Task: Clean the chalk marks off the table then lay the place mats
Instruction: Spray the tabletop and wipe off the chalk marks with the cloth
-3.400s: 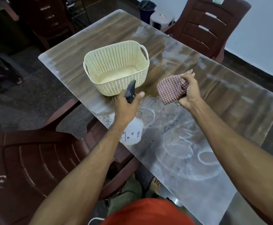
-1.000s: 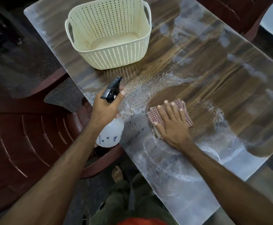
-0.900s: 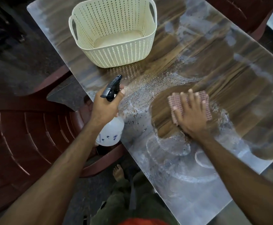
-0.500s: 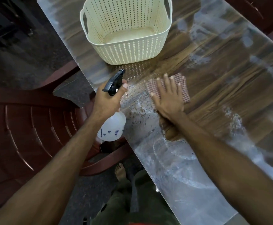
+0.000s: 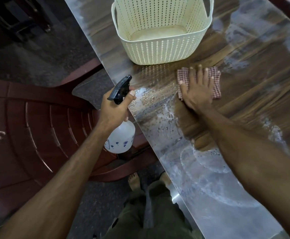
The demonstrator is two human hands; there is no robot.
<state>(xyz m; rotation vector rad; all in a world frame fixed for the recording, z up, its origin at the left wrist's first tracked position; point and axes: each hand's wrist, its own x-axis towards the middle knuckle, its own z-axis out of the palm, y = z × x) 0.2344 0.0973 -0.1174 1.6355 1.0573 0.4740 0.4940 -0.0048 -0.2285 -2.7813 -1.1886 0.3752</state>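
Note:
My right hand (image 5: 195,88) lies flat with spread fingers on a red checked cloth (image 5: 215,80), pressing it to the glass-topped wooden table (image 5: 254,94) just in front of the basket. My left hand (image 5: 114,107) grips a white spray bottle (image 5: 121,138) with a black trigger head, held beside the table's left edge. White chalk marks (image 5: 204,163) and wet droplets cover the near part of the table; a wiped dark patch lies under my right forearm.
A cream perforated basket (image 5: 158,50) stands on the table behind the cloth, with something flat and pale in its bottom. A dark red plastic chair (image 5: 37,121) sits against the table's left side. My legs and a bare foot (image 5: 134,181) are below.
My right hand has slid the cloth to the right and a little farther away, closer to the basket. The bottle stays in my left hand. The view has moved nearer to the table.

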